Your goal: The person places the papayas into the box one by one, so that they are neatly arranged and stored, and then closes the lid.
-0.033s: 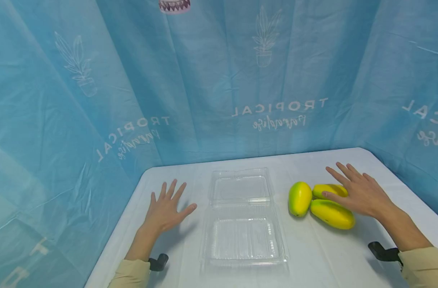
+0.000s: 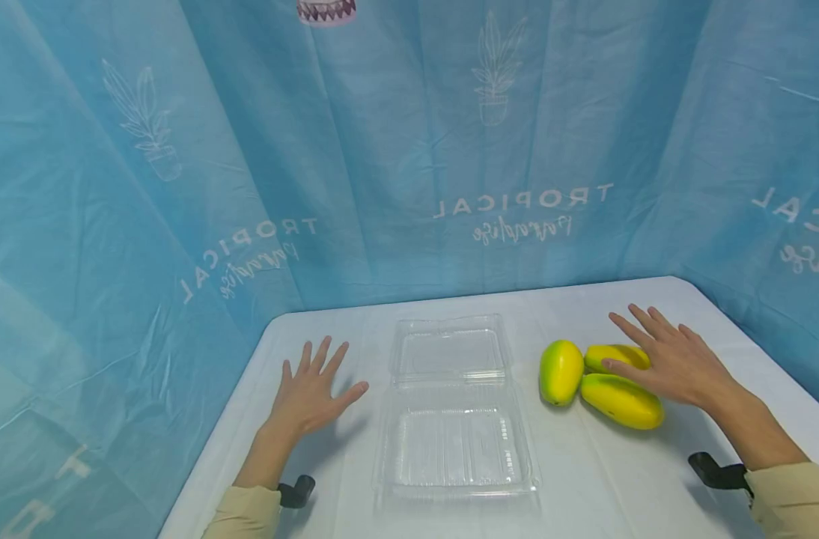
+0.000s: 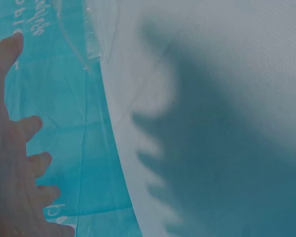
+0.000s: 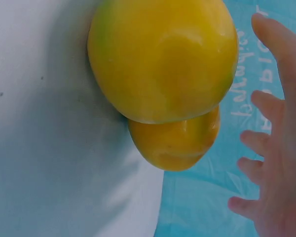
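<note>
My left hand (image 2: 306, 398) hovers with spread fingers over the left side of the table, its shadow below, holding nothing. On the other side my right hand (image 2: 682, 363), fingers also spread, is above and beside three yellow-green mangoes. One mango (image 2: 561, 373) stands nearest the middle; a second mango (image 2: 621, 402) lies in front of the hand, and a third mango (image 2: 612, 356) is partly hidden behind its thumb. In the right wrist view a large mango (image 4: 163, 59) overlaps a smaller-looking one. Between the hands a clear plastic clamshell box (image 2: 457, 449) lies unfolded, its lid (image 2: 450, 352) toward the back.
A white cloth covers the table (image 2: 349, 322). Blue printed curtains (image 2: 409, 150) hang close around its back and sides. Each wrist carries a black camera mount (image 2: 717, 471) that juts inward below the sleeve cuff.
</note>
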Tool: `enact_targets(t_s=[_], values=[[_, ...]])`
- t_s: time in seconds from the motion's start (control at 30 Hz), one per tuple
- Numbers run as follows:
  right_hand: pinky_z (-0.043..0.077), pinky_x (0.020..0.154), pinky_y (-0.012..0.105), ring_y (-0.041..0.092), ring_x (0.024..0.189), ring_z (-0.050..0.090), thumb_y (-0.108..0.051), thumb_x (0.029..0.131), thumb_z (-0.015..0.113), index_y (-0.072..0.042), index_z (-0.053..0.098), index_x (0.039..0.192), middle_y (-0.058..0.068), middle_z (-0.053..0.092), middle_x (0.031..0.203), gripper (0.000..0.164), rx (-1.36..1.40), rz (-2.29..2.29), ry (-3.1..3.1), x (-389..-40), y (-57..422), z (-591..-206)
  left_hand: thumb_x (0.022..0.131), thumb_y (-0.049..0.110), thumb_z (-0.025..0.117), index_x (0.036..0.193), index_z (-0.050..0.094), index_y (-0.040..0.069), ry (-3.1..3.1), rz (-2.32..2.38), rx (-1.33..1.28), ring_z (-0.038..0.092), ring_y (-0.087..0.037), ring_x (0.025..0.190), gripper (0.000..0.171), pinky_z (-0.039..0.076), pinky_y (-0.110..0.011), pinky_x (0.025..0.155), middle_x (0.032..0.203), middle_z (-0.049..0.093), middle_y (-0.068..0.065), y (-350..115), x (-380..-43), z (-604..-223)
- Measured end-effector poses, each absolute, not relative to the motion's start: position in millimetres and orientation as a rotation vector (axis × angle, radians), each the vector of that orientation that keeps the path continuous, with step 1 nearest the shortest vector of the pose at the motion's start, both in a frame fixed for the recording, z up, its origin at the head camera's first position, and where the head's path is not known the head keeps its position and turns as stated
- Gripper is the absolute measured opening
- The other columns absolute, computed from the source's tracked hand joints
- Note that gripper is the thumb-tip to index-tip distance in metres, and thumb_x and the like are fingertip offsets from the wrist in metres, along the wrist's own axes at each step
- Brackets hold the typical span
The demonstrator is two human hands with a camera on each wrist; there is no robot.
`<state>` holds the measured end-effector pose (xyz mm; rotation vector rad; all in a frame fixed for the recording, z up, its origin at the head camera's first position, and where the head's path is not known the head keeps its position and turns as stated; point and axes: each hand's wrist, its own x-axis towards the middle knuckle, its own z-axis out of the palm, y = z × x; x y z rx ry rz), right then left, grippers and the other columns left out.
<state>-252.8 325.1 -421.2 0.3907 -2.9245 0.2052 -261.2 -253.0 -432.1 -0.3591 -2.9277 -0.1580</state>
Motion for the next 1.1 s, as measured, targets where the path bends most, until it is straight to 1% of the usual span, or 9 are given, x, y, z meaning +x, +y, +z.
enact_targets(t_s=[0.3,0.43,0.63,0.73,0.83,0.9,0.97,1.1], values=[[0.002,0.104,0.070,0.047,0.140,0.006,-0.069,0.087,0.048,-0.021,0.019,0.155,0.023,0.014,0.156,0.089,0.403,0.271,-2.933,-251,322,-424,0.081,0.083,0.029,0.154,0.025,0.026,-2.935,-0.137,-0.369,0.007,-0.041,0.143,0.092,0.006,-0.071,0.103,0.159,0.013,-0.009,-253,-259,-431],[0.003,0.105,0.069,0.045,0.140,0.010,-0.068,0.086,0.051,-0.021,0.021,0.155,0.021,0.017,0.156,0.088,0.419,0.266,-2.894,-250,320,-422,0.082,0.083,0.029,0.154,0.023,0.026,-2.941,-0.157,-0.364,0.006,-0.040,0.143,0.092,0.006,-0.072,0.103,0.159,0.012,-0.010,-253,-259,-430],[0.013,0.102,0.070,0.045,0.139,0.016,-0.068,0.084,0.053,-0.022,0.023,0.154,0.021,0.021,0.155,0.089,0.446,0.275,-2.871,-250,316,-418,0.083,0.081,0.032,0.155,0.020,0.026,-2.946,-0.249,-0.358,0.005,-0.039,0.143,0.092,0.009,-0.071,0.103,0.160,0.010,-0.009,-251,-260,-432],[0.022,0.099,0.070,0.047,0.134,0.027,-0.069,0.083,0.055,-0.021,0.027,0.153,0.021,0.026,0.153,0.089,0.456,0.274,-2.849,-251,315,-418,0.083,0.079,0.037,0.154,0.023,0.024,-2.922,-0.320,-0.377,0.012,-0.040,0.142,0.091,0.018,-0.069,0.103,0.158,0.016,-0.010,-250,-259,-431],[0.028,0.094,0.071,0.048,0.127,0.037,-0.070,0.082,0.055,-0.022,0.033,0.151,0.022,0.033,0.149,0.087,0.449,0.264,-2.835,-251,314,-419,0.084,0.077,0.041,0.153,0.027,0.023,-2.891,-0.339,-0.413,0.020,-0.039,0.141,0.089,0.027,-0.067,0.100,0.156,0.023,-0.010,-250,-258,-431],[0.030,0.092,0.072,0.047,0.124,0.040,-0.071,0.082,0.055,-0.021,0.036,0.149,0.022,0.037,0.146,0.086,0.438,0.263,-2.833,-251,313,-419,0.084,0.076,0.042,0.152,0.029,0.024,-2.874,-0.348,-0.432,0.024,-0.038,0.140,0.087,0.030,-0.066,0.098,0.155,0.026,-0.010,-249,-257,-431],[0.030,0.091,0.073,0.047,0.123,0.041,-0.071,0.081,0.055,-0.021,0.039,0.148,0.023,0.039,0.145,0.085,0.431,0.268,-2.837,-251,312,-418,0.084,0.076,0.043,0.152,0.029,0.026,-2.866,-0.384,-0.442,0.026,-0.035,0.139,0.085,0.031,-0.065,0.099,0.155,0.028,-0.008,-249,-257,-432],[0.030,0.091,0.073,0.046,0.124,0.039,-0.071,0.080,0.057,-0.019,0.041,0.146,0.023,0.039,0.144,0.086,0.413,0.297,-2.842,-252,310,-416,0.085,0.073,0.045,0.153,0.025,0.029,-2.837,-0.554,-0.442,0.027,-0.030,0.139,0.083,0.029,-0.059,0.104,0.155,0.028,-0.005,-247,-256,-434]])
